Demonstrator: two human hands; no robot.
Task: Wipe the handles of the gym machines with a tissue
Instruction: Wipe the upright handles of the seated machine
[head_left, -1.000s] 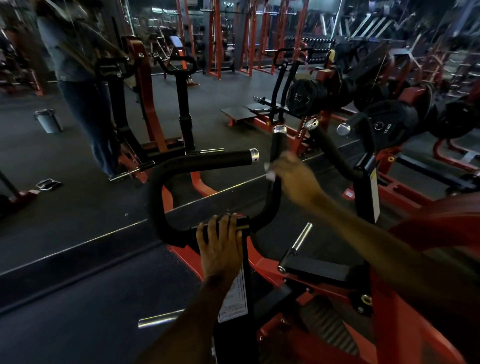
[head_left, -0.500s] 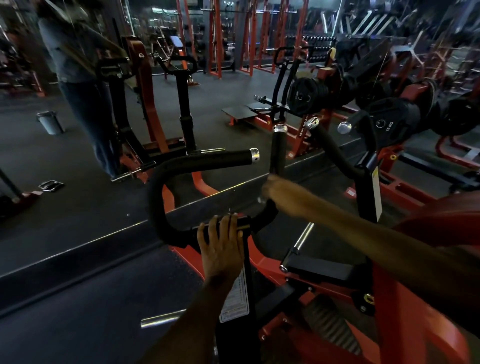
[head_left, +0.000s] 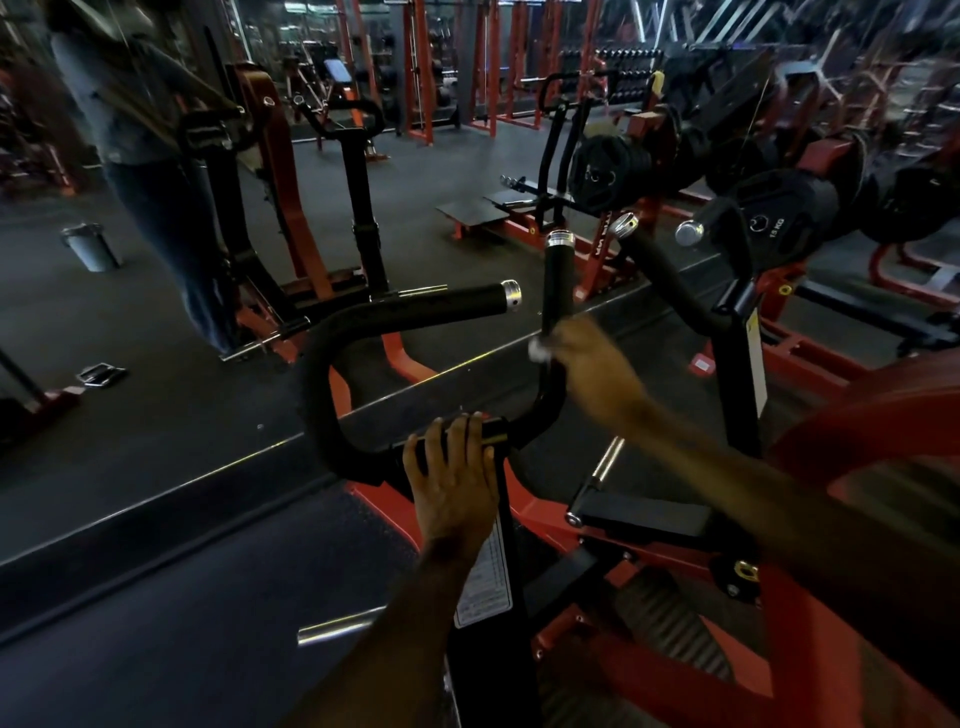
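A weight plate (head_left: 779, 221) reads "15 KG"; the white label (head_left: 485, 577) is too small to read. The left hand (head_left: 452, 483) grips the crossbar (head_left: 493, 434). The blurred right hand (head_left: 587, 358) clasps a white tissue (head_left: 537, 352) around the upright handle (head_left: 556, 280).

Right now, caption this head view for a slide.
Right hand wipes upright handle with tissue; left hand grips the bar.

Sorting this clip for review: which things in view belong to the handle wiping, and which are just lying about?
Part of the job:
right hand
tissue
upright handle
left hand on the handlebar base
horizontal handle

Lying about:
bin
weight plates
small metal object on floor
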